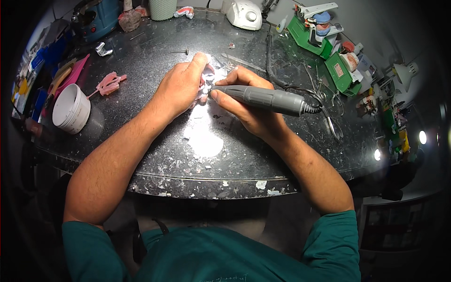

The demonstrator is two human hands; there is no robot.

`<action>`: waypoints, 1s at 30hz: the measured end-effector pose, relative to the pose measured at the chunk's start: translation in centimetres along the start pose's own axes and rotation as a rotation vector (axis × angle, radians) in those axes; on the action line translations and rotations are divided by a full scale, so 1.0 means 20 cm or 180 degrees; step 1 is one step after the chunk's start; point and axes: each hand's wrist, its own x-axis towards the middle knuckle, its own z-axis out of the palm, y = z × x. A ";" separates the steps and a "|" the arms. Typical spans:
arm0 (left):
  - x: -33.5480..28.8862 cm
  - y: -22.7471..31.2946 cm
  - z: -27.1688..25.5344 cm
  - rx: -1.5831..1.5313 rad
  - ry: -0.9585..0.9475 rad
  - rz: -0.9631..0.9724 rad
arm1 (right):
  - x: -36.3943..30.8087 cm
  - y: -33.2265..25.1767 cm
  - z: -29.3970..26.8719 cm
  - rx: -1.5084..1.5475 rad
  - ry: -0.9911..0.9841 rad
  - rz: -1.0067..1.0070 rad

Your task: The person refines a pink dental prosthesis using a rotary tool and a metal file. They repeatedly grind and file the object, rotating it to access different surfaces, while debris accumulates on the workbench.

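My left hand (178,87) is closed around a small pink and white dental piece (208,73), partly hidden by the fingers and washed out by bright light. In my right hand (253,113) is a dark grey rotary handpiece (270,99), gripped near its front like a pen. The handpiece's tip points left and meets or nearly meets the dental piece; glare hides the exact contact. Its coiled cord (312,109) leaves the back end toward the right. Both hands are held close together above the dark, speckled bench (164,162).
A white tub (70,110) and a pink resin piece (110,83) stand at left. At the back is a white control unit with a knob (244,15). Metal hand tools (331,122) and green boxes (342,74) with dental models lie at right. White scraps dot the bench.
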 end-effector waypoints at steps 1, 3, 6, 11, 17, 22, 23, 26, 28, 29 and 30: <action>0.00 -0.01 0.00 -0.0047 -0.0017 0.0002 | 0.00 0.00 0.00 -0.0036 -0.0016 0.0004; -0.01 0.00 0.00 -0.0145 -0.0029 -0.0044 | 0.00 0.00 0.00 -0.0030 -0.0027 0.0021; -0.02 0.01 0.01 -0.0278 0.0005 -0.0124 | 0.00 -0.01 0.00 0.0051 -0.0014 0.0067; 0.00 -0.01 0.00 -0.0262 0.0073 -0.0144 | 0.00 -0.02 0.00 0.0056 -0.0042 0.0108; -0.03 0.05 0.01 -0.0468 0.0123 -0.0256 | 0.00 -0.03 -0.01 0.0070 -0.0062 0.0267; -0.04 0.05 0.01 -0.0537 0.0087 -0.0354 | 0.00 -0.03 -0.01 -0.0025 0.0003 0.0117; -0.04 0.06 0.01 -0.0571 0.0071 -0.0397 | 0.00 -0.02 -0.01 -0.0087 0.0001 0.0104; -0.04 0.07 0.01 -0.0630 0.0109 -0.0482 | -0.01 0.00 -0.01 0.0029 0.0032 0.0118; -0.05 0.09 0.02 -0.0773 0.0141 -0.0528 | 0.00 -0.01 -0.01 0.0038 0.0064 0.0093; -0.05 0.09 0.02 -0.0845 0.0157 -0.0550 | 0.00 -0.02 -0.01 0.0041 0.0080 0.0081; -0.05 0.10 0.01 -0.0829 0.0143 -0.0514 | 0.01 -0.03 -0.02 0.0150 0.0137 0.0164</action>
